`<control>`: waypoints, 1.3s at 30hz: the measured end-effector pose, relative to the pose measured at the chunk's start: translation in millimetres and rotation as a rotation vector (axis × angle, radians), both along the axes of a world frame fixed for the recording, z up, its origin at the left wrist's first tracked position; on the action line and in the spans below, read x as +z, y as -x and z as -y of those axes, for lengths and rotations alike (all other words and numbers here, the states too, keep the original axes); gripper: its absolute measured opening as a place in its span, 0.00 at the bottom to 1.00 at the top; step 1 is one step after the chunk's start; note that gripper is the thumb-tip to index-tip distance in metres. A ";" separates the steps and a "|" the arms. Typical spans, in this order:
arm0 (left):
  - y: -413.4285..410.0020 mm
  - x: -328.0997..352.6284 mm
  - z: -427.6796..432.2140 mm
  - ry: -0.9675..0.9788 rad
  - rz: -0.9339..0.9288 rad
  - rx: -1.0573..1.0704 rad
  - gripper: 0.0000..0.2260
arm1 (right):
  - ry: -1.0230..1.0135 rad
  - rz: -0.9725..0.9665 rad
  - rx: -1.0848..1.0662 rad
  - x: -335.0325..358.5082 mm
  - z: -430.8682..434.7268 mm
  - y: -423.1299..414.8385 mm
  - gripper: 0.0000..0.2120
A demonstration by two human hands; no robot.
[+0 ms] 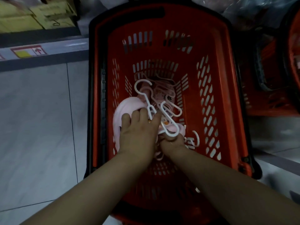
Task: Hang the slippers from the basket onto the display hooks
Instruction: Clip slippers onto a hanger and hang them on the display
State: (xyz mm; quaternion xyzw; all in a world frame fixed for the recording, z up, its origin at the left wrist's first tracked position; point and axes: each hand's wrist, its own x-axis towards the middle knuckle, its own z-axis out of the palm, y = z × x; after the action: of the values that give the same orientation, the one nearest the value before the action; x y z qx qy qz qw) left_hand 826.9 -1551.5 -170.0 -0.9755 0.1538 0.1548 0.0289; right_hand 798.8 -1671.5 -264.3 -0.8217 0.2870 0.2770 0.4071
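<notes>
Both hands are down inside the red basket (232, 88), centre of frame. Left hand (138, 132) lies palm-down with fingers curled over a pink slipper (123, 109); its fingertips touch the lower end of a white hanger (146, 96). Right hand (172, 143) sits just beside the left, closed around the bottom loop of a second white hanger (168, 120); my fingers are mostly hidden under it, so I can't tell exactly what else they pinch.

Pink slippers are piled on the basket floor, lower middle, tangled with the hangers. One more pink slipper with a printed sole (164, 95) sits just above my hands. A third hanger hook (195, 138) pokes out right of the right hand.

Basket rests on grey floor tiles (35, 120). Second red basket (276, 70) at right edge of frame. Yellow boxes (21, 18) upper left, above a shelf edge with a label (29, 51).
</notes>
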 end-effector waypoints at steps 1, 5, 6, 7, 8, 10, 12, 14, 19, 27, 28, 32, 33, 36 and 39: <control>-0.3 7.3 1.5 0.004 -0.028 0.011 0.39 | 0.056 0.018 0.067 6.1 -1.3 0.1 0.07; -3.0 34.1 2.6 0.091 -0.093 0.051 0.35 | 0.154 0.228 0.278 48.7 9.8 -8.7 0.09; -4.6 42.2 1.9 0.101 -0.100 0.060 0.34 | 0.213 0.306 0.324 58.6 9.3 -13.0 0.12; -5.2 49.8 1.1 0.113 -0.100 0.072 0.34 | 0.295 0.328 0.403 66.6 13.4 -18.3 0.15; -4.7 56.3 0.6 0.122 -0.106 0.085 0.34 | 0.421 0.356 0.493 79.1 18.0 -22.5 0.17; -1.9 67.1 0.6 0.108 -0.125 0.094 0.35 | 0.576 0.413 0.524 93.0 31.2 -32.2 0.15; 0.0 76.8 -0.2 0.071 -0.170 0.115 0.36 | 0.570 0.455 0.353 106.9 41.6 -38.2 0.17; -0.4 85.7 -2.3 0.060 -0.244 0.165 0.35 | 0.499 0.447 0.203 125.3 41.5 -41.8 0.18; -7.2 103.7 -6.1 0.167 -0.275 0.238 0.35 | 0.472 0.503 0.205 153.7 34.4 -34.2 0.21; -16.7 119.2 -31.6 0.581 -0.472 0.320 0.37 | -0.030 0.557 -0.002 195.5 42.6 -39.3 0.15; -17.8 120.2 -30.0 0.645 -0.497 0.356 0.36 | -0.146 0.515 -0.083 200.7 39.2 -41.2 0.15; -19.2 117.1 -13.5 0.715 -0.472 0.373 0.35 | -0.321 0.321 -0.385 203.9 21.4 -49.7 0.11; -19.5 114.9 -11.1 0.712 -0.457 0.365 0.35 | -0.327 0.301 -0.456 199.6 21.3 -52.2 0.10; -20.4 111.0 -10.0 0.715 -0.436 0.358 0.35 | -0.333 0.341 -0.560 189.3 25.6 -58.0 0.10; -18.6 112.9 -6.6 0.678 -0.396 0.315 0.35 | -0.238 0.378 -0.537 183.1 26.4 -51.5 0.14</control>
State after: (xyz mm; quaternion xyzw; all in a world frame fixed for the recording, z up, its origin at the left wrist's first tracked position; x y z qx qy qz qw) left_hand 845.5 -1544.8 -57.2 -0.8927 0.0479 0.2824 -0.3479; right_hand 850.4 -1697.9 -81.1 -0.7005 0.3781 0.0345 0.6043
